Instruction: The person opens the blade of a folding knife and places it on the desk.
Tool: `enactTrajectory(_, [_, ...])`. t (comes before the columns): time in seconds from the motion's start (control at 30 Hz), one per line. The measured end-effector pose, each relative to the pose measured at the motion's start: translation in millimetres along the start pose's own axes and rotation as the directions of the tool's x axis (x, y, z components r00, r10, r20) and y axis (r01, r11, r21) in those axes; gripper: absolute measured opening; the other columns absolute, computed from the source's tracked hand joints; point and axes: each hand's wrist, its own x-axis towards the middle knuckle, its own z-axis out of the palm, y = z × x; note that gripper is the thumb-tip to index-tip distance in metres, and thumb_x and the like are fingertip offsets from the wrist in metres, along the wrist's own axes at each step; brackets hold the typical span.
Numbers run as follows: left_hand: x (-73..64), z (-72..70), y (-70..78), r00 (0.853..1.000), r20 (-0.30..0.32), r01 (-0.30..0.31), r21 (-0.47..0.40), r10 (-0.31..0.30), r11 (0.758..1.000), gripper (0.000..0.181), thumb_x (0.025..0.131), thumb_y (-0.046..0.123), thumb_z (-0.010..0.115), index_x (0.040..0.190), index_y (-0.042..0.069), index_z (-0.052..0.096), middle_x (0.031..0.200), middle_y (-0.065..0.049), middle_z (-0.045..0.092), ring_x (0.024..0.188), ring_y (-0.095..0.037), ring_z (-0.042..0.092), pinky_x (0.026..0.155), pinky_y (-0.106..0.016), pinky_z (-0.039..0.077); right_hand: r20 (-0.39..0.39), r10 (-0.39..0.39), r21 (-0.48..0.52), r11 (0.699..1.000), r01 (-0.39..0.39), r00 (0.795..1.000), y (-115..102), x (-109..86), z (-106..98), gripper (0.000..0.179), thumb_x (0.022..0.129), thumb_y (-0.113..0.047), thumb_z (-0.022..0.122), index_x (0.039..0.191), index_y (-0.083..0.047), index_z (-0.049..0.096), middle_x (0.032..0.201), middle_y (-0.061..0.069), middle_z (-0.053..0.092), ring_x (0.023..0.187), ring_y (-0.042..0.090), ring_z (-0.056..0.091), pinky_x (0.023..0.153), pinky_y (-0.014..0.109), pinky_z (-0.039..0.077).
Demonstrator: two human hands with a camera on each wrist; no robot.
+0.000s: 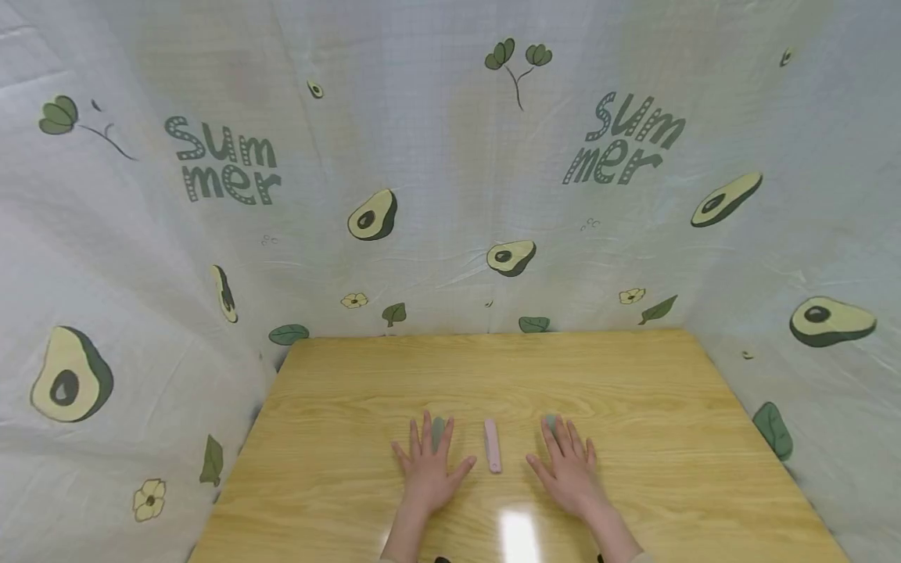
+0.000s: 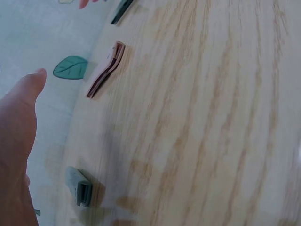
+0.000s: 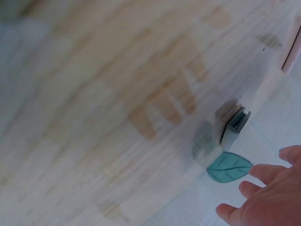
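Three slim bag clips lie side by side on the wooden table. In the head view my left hand (image 1: 429,478), fingers spread, is over a grey-green clip (image 1: 438,430) and partly covers it. The pink clip (image 1: 493,446) lies between my two hands, touched by neither. My right hand (image 1: 572,478) extends over a blue-green clip (image 1: 551,423), hiding most of it. In the left wrist view the grey-green clip (image 2: 78,186) shows its slotted end, apart from the thumb. The right wrist view shows the blue-green clip (image 3: 233,126) beyond the straight fingertips (image 3: 263,172).
The light wooden table (image 1: 338,375) has a bright glare patch near its front. A white cloth (image 1: 436,141) printed with avocados and leaves hangs behind the table and along both sides.
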Motion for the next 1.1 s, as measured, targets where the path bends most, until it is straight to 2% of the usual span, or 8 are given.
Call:
enactTrajectory(0.27, [-0.9, 0.8, -0.4, 0.999, -0.031, -0.008, -0.019, 0.007, 1.0, 0.077, 0.092, 0.065, 0.047, 0.152, 0.017, 0.035, 0.159, -0.025, 0.015, 0.141, -0.055, 0.013, 0.101, -0.084, 0.002, -0.023, -0.015, -0.005, 1.0, 0.015, 1.0, 0.4, 0.2, 1.7, 0.069, 0.101, -0.046, 0.046, 0.151, -0.001, 0.03, 0.157, 0.026, 0.018, 0.143, 0.049, 0.013, 0.109, 0.076, 0.007])
enactTrajectory(0.47, [-1.4, 1.7, -0.2, 0.999, -0.043, -0.012, -0.047, 0.01, 0.999, 0.075, 0.092, 0.061, 0.05, 0.151, 0.017, 0.037, 0.158, -0.025, 0.016, 0.14, -0.056, 0.014, 0.101, -0.084, 0.004, -0.015, -0.027, 0.021, 0.999, 0.027, 1.0, -0.1, 0.4, 4.5, 0.071, 0.101, -0.044, 0.047, 0.152, 0.001, 0.026, 0.156, 0.026, 0.022, 0.143, 0.048, 0.015, 0.112, 0.072, 0.008])
enactTrajectory(0.67, [1.1, 2.2, 7.1, 0.997, -0.072, 0.028, -0.102, -0.036, 0.994, 0.069, 0.095, 0.05, 0.053, 0.151, 0.013, 0.036, 0.157, -0.027, 0.015, 0.139, -0.055, 0.017, 0.104, -0.079, 0.018, -0.097, -0.127, 0.012, 0.992, 0.129, 0.987, 1.4, 7.6, 5.8, 0.068, 0.099, -0.036, 0.054, 0.15, 0.003, 0.029, 0.15, 0.026, 0.035, 0.137, 0.046, 0.029, 0.111, 0.067, 0.021])
enactTrajectory(0.83, [3.0, 5.5, 13.5, 0.992, -0.109, 0.039, -0.161, -0.057, 0.986, 0.064, 0.096, 0.038, 0.058, 0.148, 0.008, 0.039, 0.154, -0.03, 0.02, 0.136, -0.054, 0.024, 0.102, -0.075, 0.029, -0.135, -0.125, 0.102, 0.985, 0.139, 0.983, -1.7, 11.8, 7.0, 0.067, 0.098, -0.032, 0.058, 0.149, 0.002, 0.032, 0.147, 0.026, 0.039, 0.135, 0.048, 0.032, 0.109, 0.07, 0.023])
enactTrajectory(0.97, [3.5, 9.6, 17.3, 0.989, -0.125, 0.04, -0.262, -0.075, 0.964, 0.057, 0.095, 0.029, 0.062, 0.145, 0.007, 0.044, 0.152, -0.028, 0.028, 0.135, -0.05, 0.028, 0.102, -0.072, 0.032, -0.11, -0.072, 0.23, 0.968, 0.096, 0.991, -7.0, 13.1, 9.9, 0.068, 0.097, -0.034, 0.06, 0.149, 0.001, 0.032, 0.147, 0.027, 0.039, 0.133, 0.052, 0.033, 0.106, 0.073, 0.025])
enactTrajectory(1.1, [6.1, 14.7, 22.3, 0.99, -0.12, 0.011, -0.411, -0.067, 0.912, 0.051, 0.096, 0.021, 0.061, 0.141, 0.003, 0.047, 0.147, -0.027, 0.036, 0.134, -0.047, 0.032, 0.104, -0.068, 0.036, -0.046, -0.015, 0.35, 0.936, 0.03, 0.999, -11.3, 17.4, 11.5, 0.07, 0.098, -0.037, 0.059, 0.15, 0.0, 0.03, 0.146, 0.025, 0.041, 0.134, 0.05, 0.035, 0.105, 0.071, 0.03])
